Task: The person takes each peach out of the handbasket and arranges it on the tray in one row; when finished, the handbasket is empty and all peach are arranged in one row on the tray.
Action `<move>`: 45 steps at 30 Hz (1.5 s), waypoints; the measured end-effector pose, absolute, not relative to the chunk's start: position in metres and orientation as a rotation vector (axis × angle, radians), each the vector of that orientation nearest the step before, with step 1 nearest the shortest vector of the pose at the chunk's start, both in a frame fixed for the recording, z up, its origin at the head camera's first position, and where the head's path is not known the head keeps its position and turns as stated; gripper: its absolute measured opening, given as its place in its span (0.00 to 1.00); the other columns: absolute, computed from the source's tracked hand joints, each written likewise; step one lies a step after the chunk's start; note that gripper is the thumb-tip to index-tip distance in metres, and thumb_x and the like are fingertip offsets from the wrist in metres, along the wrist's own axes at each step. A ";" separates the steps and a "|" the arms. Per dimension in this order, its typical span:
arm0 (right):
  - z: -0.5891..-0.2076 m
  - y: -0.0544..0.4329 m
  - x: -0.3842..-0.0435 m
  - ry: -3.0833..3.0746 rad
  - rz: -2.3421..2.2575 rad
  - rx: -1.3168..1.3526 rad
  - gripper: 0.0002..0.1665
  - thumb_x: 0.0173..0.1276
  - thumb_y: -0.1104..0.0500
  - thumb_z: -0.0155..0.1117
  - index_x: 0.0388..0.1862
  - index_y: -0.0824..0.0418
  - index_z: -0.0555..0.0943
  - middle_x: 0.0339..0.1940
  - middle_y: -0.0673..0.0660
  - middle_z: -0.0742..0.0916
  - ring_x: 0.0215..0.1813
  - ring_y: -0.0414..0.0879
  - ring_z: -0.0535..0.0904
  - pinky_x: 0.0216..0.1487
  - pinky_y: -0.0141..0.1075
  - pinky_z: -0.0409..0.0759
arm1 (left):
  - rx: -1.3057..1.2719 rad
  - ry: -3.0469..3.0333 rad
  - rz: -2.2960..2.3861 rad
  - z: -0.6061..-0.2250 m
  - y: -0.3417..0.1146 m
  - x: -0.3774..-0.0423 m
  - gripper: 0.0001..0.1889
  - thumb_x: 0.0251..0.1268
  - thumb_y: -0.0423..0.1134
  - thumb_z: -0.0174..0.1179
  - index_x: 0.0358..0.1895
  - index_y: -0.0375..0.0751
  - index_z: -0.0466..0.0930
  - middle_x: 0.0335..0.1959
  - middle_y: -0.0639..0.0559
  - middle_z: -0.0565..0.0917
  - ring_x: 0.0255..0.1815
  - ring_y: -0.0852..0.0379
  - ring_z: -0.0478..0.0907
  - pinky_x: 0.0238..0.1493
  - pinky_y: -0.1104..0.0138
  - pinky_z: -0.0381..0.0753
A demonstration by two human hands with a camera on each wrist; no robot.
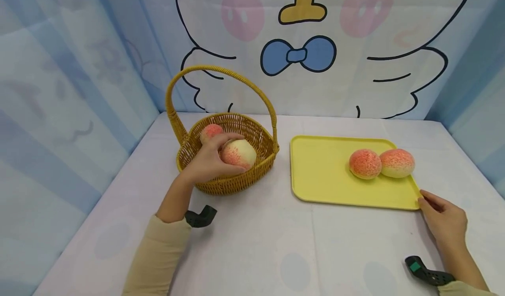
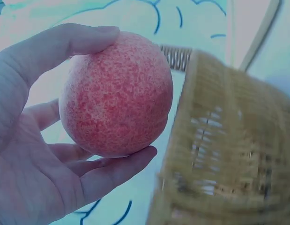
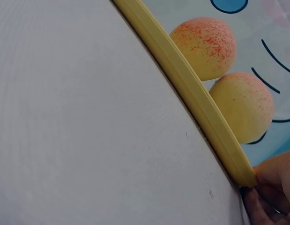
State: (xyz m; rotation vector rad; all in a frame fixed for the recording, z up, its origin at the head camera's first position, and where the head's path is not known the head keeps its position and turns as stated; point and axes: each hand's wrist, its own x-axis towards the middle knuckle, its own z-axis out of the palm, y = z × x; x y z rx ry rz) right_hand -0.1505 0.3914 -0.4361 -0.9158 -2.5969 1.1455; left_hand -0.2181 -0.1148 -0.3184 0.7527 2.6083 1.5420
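My left hand (image 1: 209, 160) grips a pale peach with a red blush (image 1: 240, 154) over the brown wicker basket (image 1: 226, 187). In the left wrist view, thumb and fingers curve round that peach (image 2: 116, 96), and the basket (image 2: 219, 136) is blurred beside it. Another peach (image 1: 210, 132) shows in the basket, partly hidden behind the hand. At the near right corner of the yellow tray (image 1: 319, 173), my right hand (image 1: 446, 219) pinches the rim; the right wrist view shows its fingers at the tray's edge (image 3: 196, 98). Two peaches (image 1: 364, 164) (image 1: 397, 163) touch each other at the tray's right side.
The basket's tall arched handle (image 1: 232, 73) rises above its bowl. A white cloth covers the table (image 1: 276, 243). Behind it hangs a backdrop (image 1: 339, 90) with a cartoon figure, and a blue-white curtain (image 1: 59, 112) closes the left side. Each wrist carries a black device (image 1: 201, 217).
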 end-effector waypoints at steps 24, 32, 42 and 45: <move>-0.429 0.388 -0.150 -2.608 1.112 -0.877 0.30 0.69 0.47 0.50 0.65 0.60 0.67 0.62 0.65 0.72 0.60 0.57 0.65 0.54 0.36 0.71 | 1.027 2.403 1.536 -0.316 0.004 -0.231 0.35 0.40 0.39 0.74 0.58 0.47 0.73 0.54 0.53 0.70 0.51 0.57 0.68 0.41 0.68 0.77; -0.432 0.387 -0.147 -2.605 1.127 -0.887 0.30 0.69 0.47 0.50 0.65 0.60 0.68 0.61 0.65 0.73 0.59 0.56 0.65 0.54 0.37 0.70 | 0.931 2.407 1.525 -0.321 0.022 -0.236 0.34 0.40 0.36 0.74 0.57 0.48 0.72 0.52 0.53 0.70 0.47 0.56 0.71 0.39 0.70 0.77; -0.432 0.387 -0.147 -2.607 1.112 -0.893 0.30 0.69 0.47 0.49 0.66 0.59 0.67 0.62 0.65 0.72 0.59 0.56 0.65 0.54 0.40 0.70 | 0.943 2.399 1.479 -0.333 0.028 -0.241 0.34 0.40 0.34 0.73 0.57 0.44 0.72 0.54 0.51 0.71 0.47 0.55 0.71 0.39 0.69 0.77; -0.432 0.386 -0.148 -2.608 1.109 -0.880 0.29 0.69 0.47 0.49 0.65 0.60 0.67 0.62 0.65 0.72 0.59 0.57 0.65 0.54 0.42 0.69 | 0.912 2.407 1.435 -0.337 0.029 -0.244 0.34 0.40 0.35 0.73 0.57 0.44 0.72 0.54 0.51 0.71 0.45 0.55 0.73 0.39 0.69 0.77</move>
